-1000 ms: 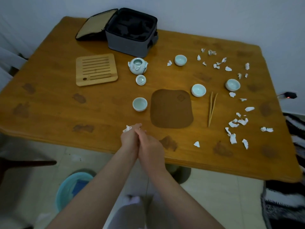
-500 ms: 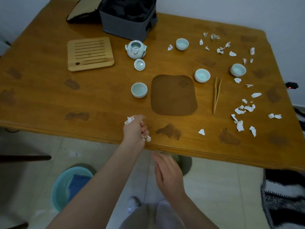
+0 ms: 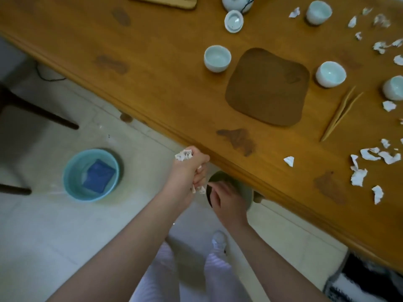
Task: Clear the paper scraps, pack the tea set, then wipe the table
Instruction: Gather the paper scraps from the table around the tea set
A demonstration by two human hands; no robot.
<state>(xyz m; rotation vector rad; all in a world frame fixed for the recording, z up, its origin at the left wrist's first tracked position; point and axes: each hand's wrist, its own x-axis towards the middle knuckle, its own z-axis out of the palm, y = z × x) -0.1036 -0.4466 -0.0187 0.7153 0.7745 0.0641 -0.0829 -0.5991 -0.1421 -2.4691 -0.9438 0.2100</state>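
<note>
Table edge: the near edge of the honey-brown wooden table (image 3: 163, 73) runs on a slant from upper left to lower right; both hands are off it, over the floor.
Left hand: left hand (image 3: 187, 171) is fisted around a wad of crumpled white paper scraps (image 3: 183, 154), just beside the table edge; paper sticks out above and below the fist.
Right hand: right hand (image 3: 229, 201) is just below the left, its back to the camera and over the mouth of a round dark bin (image 3: 246, 192) half tucked under the table; blur hides how far it is open.
Open room: pale tiled floor (image 3: 54, 225) to the left, bounded by a round teal basin (image 3: 72, 182) holding a blue cloth (image 3: 100, 175) and by dark chair legs (image 3: 39, 112).
Loose scraps: torn white paper pieces (image 3: 357, 177) lie scattered on the right of the table, one piece (image 3: 289, 161) near the edge.
Long axis: bamboo tweezers (image 3: 340, 114) lie flat, running lower left to upper right, beside a brown rounded square mat (image 3: 268, 86).
Cups: a pale celadon cup (image 3: 217, 58) stands upright left of the mat, another (image 3: 330, 74) right of it.
</note>
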